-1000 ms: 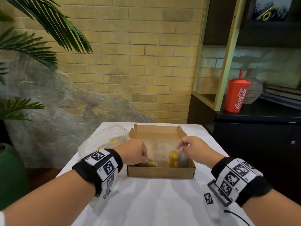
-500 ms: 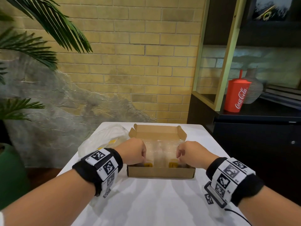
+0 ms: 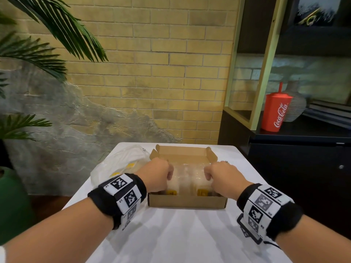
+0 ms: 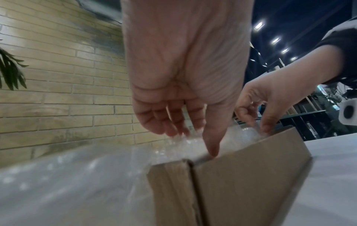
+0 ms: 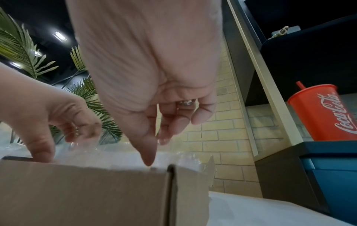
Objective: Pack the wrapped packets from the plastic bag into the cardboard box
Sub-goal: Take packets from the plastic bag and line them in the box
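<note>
An open cardboard box (image 3: 187, 203) sits mid-table, holding bubble-wrapped packets (image 3: 188, 177) with yellow labels showing at its near wall. My left hand (image 3: 157, 174) and right hand (image 3: 220, 175) are both in the box, fingers curled down on the wrap at its left and right ends. In the left wrist view my left hand (image 4: 193, 143) has its thumb down inside the box's (image 4: 241, 183) front wall and its fingers on the wrap. The right wrist view shows my right hand (image 5: 157, 149) the same way over the wrap (image 5: 115, 154). The plastic bag (image 3: 117, 166) lies left of the box.
The white table (image 3: 180, 234) has bare surface in front of the box. A dark cabinet with a red Coca-Cola cup (image 3: 276, 114) stands to the right. A brick wall is behind, and palm leaves (image 3: 38, 44) and a green pot stand at the left.
My right hand came in toward the near edge of the box and curled down onto the wrap. Both hands now press lower, and the yellow labels sit at the near wall under the wrap.
</note>
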{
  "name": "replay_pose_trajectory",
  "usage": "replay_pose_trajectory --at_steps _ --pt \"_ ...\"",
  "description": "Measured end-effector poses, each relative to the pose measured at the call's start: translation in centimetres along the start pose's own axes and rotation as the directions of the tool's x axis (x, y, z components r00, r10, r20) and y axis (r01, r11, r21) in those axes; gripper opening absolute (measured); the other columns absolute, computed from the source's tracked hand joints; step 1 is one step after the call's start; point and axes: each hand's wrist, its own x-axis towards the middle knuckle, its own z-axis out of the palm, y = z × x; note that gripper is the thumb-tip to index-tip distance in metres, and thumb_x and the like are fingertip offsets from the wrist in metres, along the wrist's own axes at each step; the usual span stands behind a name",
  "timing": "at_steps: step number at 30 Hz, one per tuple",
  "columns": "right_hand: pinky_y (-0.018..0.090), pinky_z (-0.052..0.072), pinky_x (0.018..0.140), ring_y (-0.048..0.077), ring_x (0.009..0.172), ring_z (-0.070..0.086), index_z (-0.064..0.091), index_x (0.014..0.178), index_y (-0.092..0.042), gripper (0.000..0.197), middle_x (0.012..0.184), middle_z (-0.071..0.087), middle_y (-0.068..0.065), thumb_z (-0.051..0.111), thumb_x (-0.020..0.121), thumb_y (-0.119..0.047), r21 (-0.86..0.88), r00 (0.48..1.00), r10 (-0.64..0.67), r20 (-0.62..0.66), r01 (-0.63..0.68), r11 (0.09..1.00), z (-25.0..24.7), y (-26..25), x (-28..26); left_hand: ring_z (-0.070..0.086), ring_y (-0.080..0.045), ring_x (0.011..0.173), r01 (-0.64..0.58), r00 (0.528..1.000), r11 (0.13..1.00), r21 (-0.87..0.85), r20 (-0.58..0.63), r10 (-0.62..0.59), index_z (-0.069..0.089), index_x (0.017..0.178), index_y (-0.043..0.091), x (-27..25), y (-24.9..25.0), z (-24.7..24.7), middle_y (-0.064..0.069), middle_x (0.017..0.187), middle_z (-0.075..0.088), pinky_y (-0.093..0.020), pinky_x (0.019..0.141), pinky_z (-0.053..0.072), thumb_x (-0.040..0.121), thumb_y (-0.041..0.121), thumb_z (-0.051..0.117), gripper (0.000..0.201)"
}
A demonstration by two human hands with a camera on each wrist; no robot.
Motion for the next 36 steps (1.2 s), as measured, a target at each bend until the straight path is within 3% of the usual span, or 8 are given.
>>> replay_pose_trajectory --at_steps 4,7,11,16,21,27,30,36 --pt "0.023 0.044 0.07 0.018 0.086 0.049 0.052 0.094 -0.021 0.02 0.092 0.05 -0.003 0.054 0.082 -0.004 0.126 1.0 -0.027 -0.015 0.029 0.992 -0.3 -0.1 0.1 0.043 -0.014 0.082 -0.066 0.996 0.994 -0.083 -0.063 0.061 0.053 0.086 0.019 -0.1 0.3 -0.3 0.006 0.088 0.044 -0.016 0.056 0.028 0.077 0.003 0.052 0.018" --pt "0.016 0.038 0.062 0.017 0.086 0.05 0.059 0.092 -0.019 0.028 0.083 0.052 -0.007 0.044 0.083 0.002 0.179 0.971 -0.107 0.213 0.069 0.981 -0.5 -0.5 -0.1 0.051 -0.015 0.086 -0.088 0.982 0.988 -0.128 0.153 0.107 0.064 0.098 0.016 -0.6 0.9 -0.2 0.006 0.089 0.057 -0.019 0.069 0.038 0.081 0.0 0.043 0.032" --pt "0.027 0.042 0.076 0.023 0.09 0.049 0.062 0.113 -0.008 0.042 0.11 0.061 0.009 0.035 0.084 0.005 -0.016 0.885 -0.117 0.451 0.14 0.99 -0.1 -1.3 -0.6 0.05 -0.026 0.087 -0.123 0.892 0.986 0.113 0.449 0.06 0.061 0.108 0.008 -1.2 2.0 -0.1 -0.007 0.091 0.056 -0.024 0.067 0.04 0.083 0.0 0.039 0.035" --pt "0.029 0.035 0.072 0.025 0.083 0.043 0.057 0.116 0.003 0.035 0.093 0.048 0.012 0.034 0.09 0.0 -0.245 0.849 -0.031 0.528 0.187 0.951 0.0 -1.6 -0.7 0.041 -0.023 0.065 -0.085 0.844 0.958 0.274 0.531 -0.077 0.052 0.091 0.004 -1.0 2.4 -0.3 -0.003 0.067 0.037 -0.028 0.066 0.036 0.087 0.004 0.037 0.015" --pt "0.028 0.036 0.072 0.024 0.083 0.044 0.059 0.115 0.002 0.035 0.094 0.051 0.012 0.034 0.091 -0.002 -0.273 0.85 -0.012 0.527 0.182 0.945 0.2 -1.4 -0.4 0.042 -0.022 0.073 0.021 0.849 0.974 0.227 0.51 -0.137 0.048 0.081 0.004 -0.5 1.8 -0.3 -0.002 0.066 0.038 -0.028 0.07 0.036 0.089 0.005 0.037 0.013" --pt "0.023 0.041 0.091 0.02 0.108 0.054 0.065 0.116 -0.014 0.034 0.122 0.061 0.003 0.044 0.09 -0.008 0.079 0.936 -0.054 0.348 0.028 0.996 -1.1 -0.2 0.1 0.057 -0.019 0.088 0.144 0.926 0.989 0.032 0.348 -0.146 0.066 0.108 0.009 0.0 -0.1 -2.6 -0.003 0.097 0.061 -0.025 0.072 0.047 0.088 0.017 0.052 0.025" --pt "0.018 0.038 0.09 0.013 0.111 0.052 0.064 0.117 -0.017 0.032 0.122 0.06 -0.003 0.046 0.091 -0.009 0.213 0.966 -0.081 0.244 0.028 0.977 -2.4 -0.2 0.5 0.06 -0.023 0.082 0.258 0.949 0.954 -0.152 0.225 -0.221 0.067 0.104 0.003 0.7 -1.5 -5.1 -0.009 0.09 0.066 -0.029 0.072 0.048 0.087 0.011 0.051 0.025" --pt "0.02 0.041 0.083 0.011 0.097 0.055 0.068 0.102 -0.021 0.022 0.103 0.063 -0.004 0.051 0.09 -0.014 0.404 0.994 -0.076 0.072 0.04 0.914 -3.8 -0.8 2.0 0.051 -0.026 0.082 0.458 0.888 0.842 -0.285 0.093 -0.451 0.059 0.103 0.004 1.4 -4.6 -7.6 -0.01 0.09 0.054 -0.026 0.059 0.042 0.09 0.013 0.049 0.018"
